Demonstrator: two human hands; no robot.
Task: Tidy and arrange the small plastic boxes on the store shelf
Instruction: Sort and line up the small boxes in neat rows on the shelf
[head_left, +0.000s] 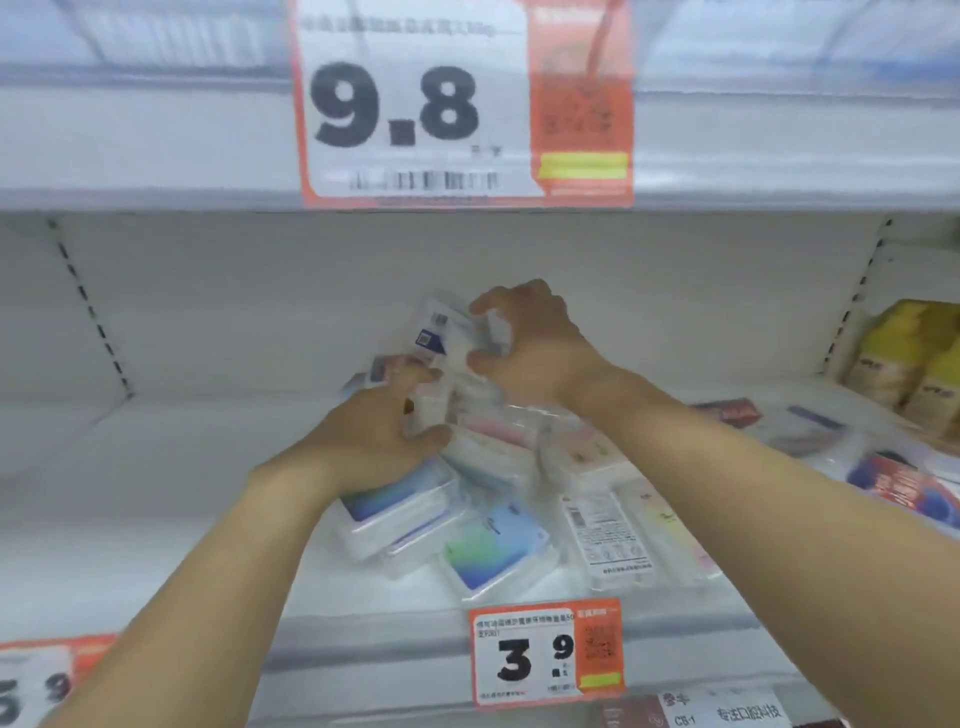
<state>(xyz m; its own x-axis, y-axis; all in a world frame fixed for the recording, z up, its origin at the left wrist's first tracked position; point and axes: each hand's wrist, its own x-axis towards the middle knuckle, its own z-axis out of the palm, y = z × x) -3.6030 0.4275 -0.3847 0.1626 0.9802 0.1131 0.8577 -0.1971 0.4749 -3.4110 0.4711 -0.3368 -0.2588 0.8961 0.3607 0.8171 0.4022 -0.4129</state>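
Two hands are on the job, both deep in the shelf (171, 467). From my head view, my right hand (535, 332) is curled round a few small plastic boxes (452, 332), lifted clear of the heap and tilted, thumb below and fingers over the top, I think so I can square them into one stack. My left hand (374, 431) grips the boxes underneath, fingers hooked over their edges to steady the pile while I sort. The rest of the boxes lie jumbled flat toward the shelf front, some blue-green (493, 545), one white-labelled (605, 540), overlapping at odd angles. To the right, red and blue packets (904, 488) crowd close and yellow packs (914, 358) stand behind, limiting room that way. Price tags (545, 652) hang on the shelf edges; the left side offers space.
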